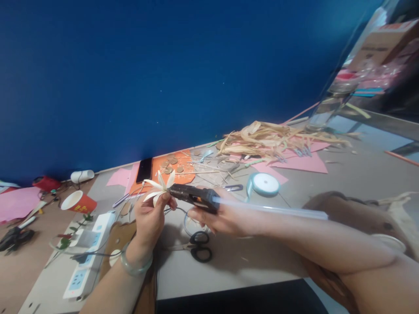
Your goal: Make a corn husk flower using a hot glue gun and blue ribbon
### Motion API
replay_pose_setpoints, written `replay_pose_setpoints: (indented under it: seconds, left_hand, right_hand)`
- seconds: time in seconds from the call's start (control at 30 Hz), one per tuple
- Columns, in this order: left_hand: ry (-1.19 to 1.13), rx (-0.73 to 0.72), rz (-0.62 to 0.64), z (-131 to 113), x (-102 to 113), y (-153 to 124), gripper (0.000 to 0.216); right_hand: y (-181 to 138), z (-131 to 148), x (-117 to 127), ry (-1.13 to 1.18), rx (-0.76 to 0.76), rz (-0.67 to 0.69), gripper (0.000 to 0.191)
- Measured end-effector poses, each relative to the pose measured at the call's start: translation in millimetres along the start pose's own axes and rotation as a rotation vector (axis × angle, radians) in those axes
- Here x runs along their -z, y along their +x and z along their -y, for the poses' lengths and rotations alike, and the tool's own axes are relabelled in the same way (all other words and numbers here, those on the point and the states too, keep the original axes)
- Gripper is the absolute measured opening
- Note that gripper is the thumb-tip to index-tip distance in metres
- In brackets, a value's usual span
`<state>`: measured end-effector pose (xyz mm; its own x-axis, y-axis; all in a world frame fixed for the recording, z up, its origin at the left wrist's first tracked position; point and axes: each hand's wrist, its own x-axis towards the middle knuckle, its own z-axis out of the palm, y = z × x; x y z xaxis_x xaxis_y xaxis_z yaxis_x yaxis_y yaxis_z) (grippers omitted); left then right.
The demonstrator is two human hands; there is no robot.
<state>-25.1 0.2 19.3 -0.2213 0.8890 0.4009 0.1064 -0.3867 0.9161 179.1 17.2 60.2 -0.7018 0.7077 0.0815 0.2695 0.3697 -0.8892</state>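
Observation:
Pinched in the fingers of my left hand (152, 216) is a pale flower (159, 186) with long narrow petals, apparently of dried husk. My right hand (225, 216) is wrapped round a black hot glue gun (193, 195), its nozzle at the flower's centre. Whether the tip touches the petals I cannot tell. A clear glue stick (278, 208) sticks out of the gun's back, over my right forearm. Below the gun, black-handled scissors (200, 247) lie on the table beside a round clear object, partly hidden by my fingers.
Dried corn husks (258, 139) are heaped on pink paper at the back. A ribbon roll (266, 184) lies right of the gun. A phone (144, 170) rests by an orange sheet (183, 178). At left are a paper cup (78, 202) and a power strip (88, 257) with cables.

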Motion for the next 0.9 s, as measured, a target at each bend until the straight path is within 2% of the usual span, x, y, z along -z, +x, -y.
replay_pose_setpoints:
  seconds: [0.9]
  left_hand:
    - [-0.079,-0.01,0.0,8.7,3.5,-0.7,0.025]
  right_hand:
    - [0.1,-1.6,-3.1,0.013,0.021,-0.055,0.021]
